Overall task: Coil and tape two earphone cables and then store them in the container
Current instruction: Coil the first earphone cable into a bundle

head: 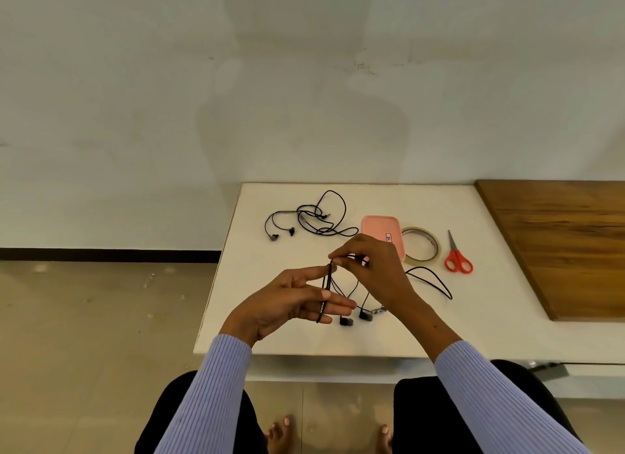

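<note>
At frame centre, earphone cable [327, 293] looped round straightened left hand [287, 305] fingers, pinched by right hand [375, 271]; second earphone cable [314, 217] loose above, pink container [380, 227] beside.

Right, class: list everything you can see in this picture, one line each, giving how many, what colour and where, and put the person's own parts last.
table: one, white, centre, against the wall
loose earphones: one set, black, uncoiled at the table's far left
earphones being coiled: one set, black, cable looped round the left fingers, buds near the table's front
container: one, pink, behind the right hand
tape roll: one, clear brownish, right of the container
scissors: one pair, red handles, right of the tape
wooden board: one, brown, far right
left hand: one, fingers straight, cable wound round them
right hand: one, pinching the cable
sleeves: two, lilac ribbed
bare feet: two, on the floor, bottom edge
</note>
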